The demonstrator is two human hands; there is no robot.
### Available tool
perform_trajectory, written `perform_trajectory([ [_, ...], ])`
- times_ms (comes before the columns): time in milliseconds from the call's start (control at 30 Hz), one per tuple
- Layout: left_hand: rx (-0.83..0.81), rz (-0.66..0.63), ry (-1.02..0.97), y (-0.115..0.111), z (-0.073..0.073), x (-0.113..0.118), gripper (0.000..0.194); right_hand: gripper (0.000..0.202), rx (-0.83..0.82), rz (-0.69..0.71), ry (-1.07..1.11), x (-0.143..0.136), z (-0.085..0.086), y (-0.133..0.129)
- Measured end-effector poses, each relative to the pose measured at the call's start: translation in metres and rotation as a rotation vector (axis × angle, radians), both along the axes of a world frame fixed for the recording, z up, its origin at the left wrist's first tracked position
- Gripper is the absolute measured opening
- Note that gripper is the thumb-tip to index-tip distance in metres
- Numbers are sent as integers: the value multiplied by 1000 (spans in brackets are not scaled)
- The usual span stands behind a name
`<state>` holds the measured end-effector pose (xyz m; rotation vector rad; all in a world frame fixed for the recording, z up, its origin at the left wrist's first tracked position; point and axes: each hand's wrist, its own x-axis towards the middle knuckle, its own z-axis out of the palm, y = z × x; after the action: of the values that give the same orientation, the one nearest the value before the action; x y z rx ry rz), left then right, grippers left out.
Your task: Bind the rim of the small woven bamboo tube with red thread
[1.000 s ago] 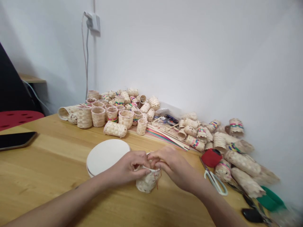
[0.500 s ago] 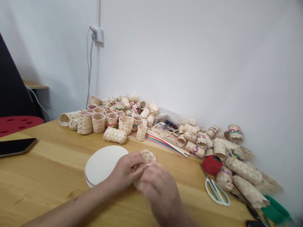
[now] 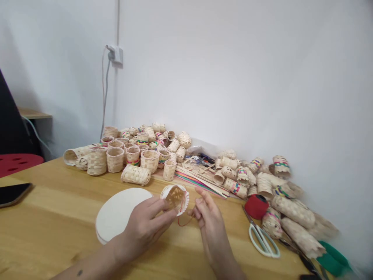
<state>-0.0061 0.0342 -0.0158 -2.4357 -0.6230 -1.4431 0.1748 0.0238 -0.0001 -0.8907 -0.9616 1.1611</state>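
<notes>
My left hand (image 3: 145,227) grips the small woven basket (image 3: 175,198) above the wooden table (image 3: 49,217), fingers closed around its side, its open mouth tilted toward me. My right hand (image 3: 211,221) sits just beside it, fingertips pinched together on the red thread (image 3: 184,222) that runs from the rim.

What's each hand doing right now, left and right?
Left hand: closed on the small woven basket, its mouth tilted toward the camera.
Right hand: fingers pinched on the red thread that runs to the basket rim.
</notes>
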Motion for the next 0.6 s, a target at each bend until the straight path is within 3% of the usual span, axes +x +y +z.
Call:
perform_trajectory([
  [167,5,-91,66,1,-3,1,18,58,13,-38,-246,8,-12,9],
  [333,-59,-185,106,1,-7,0,13,37,215,-29,-645,21,-11,7],
  [500,-91,-139,103,2,-5,1,15,19,270,-102,-773,27,-9,6],
  [600,-72,-23,50,6,-6,-1,18,18,258,-147,-808,23,-5,-1],
])
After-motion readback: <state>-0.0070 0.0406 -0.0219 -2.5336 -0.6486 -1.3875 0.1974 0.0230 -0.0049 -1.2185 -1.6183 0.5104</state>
